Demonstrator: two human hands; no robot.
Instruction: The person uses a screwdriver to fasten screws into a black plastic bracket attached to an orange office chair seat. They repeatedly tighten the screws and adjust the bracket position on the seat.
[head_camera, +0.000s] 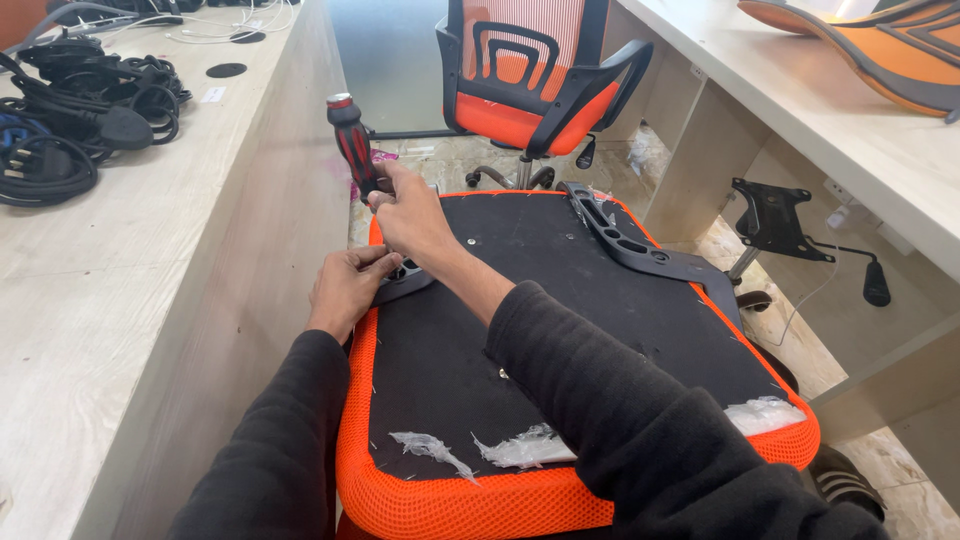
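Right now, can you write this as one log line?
right hand: grips screwdriver | left hand: steadies black armrest bracket | orange seat: upside down

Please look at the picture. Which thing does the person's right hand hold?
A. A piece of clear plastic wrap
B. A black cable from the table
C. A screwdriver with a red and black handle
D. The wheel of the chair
C: the right hand grips a screwdriver with a red and black handle, held upright over the black underside of the orange seat, while the left hand rests on the black armrest bracket.
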